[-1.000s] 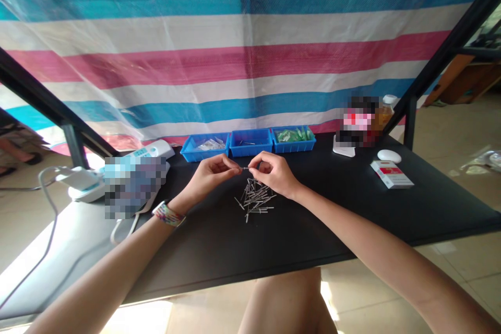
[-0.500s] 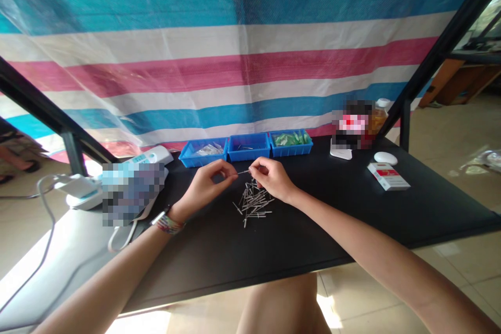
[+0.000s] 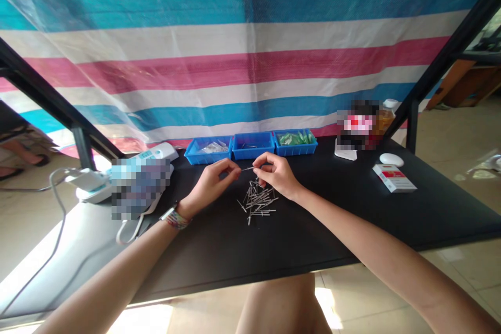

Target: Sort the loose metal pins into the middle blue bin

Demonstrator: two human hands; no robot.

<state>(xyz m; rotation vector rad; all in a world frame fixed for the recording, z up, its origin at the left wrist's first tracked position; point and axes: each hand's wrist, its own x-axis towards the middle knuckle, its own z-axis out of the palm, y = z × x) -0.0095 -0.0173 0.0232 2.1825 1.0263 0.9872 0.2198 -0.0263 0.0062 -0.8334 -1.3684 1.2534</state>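
Between my two hands a thin metal blind rivet (image 3: pixel 248 168) is held almost level above the table. My left hand (image 3: pixel 211 183) pinches its left end between thumb and index finger. At the other end, the thumb and fingertips of my right hand (image 3: pixel 278 176) close on it. Just below lies a loose pile of similar rivets (image 3: pixel 258 201), pointing in many directions. Behind my hands three blue bins stand in a row: the left bin (image 3: pixel 191 155) has clear plastic bags, the middle bin (image 3: pixel 253 153) a few thin metal pieces, the right bin (image 3: pixel 297 150) green packets.
On the black table (image 3: pixel 219 261), a power strip (image 3: pixel 94 193) with a plug and cable sits at left, beside a blurred item. To the right are a red-and-white box (image 3: pixel 394 178), a white oval object (image 3: pixel 391 159) and a bottle (image 3: pixel 386 115). A striped sheet (image 3: pixel 250 36) hangs behind.
The view has shifted slightly, so everything sits a little further right. Both hands keep the rivet between them, and the right fingers have spread a little. The pile looks the same.
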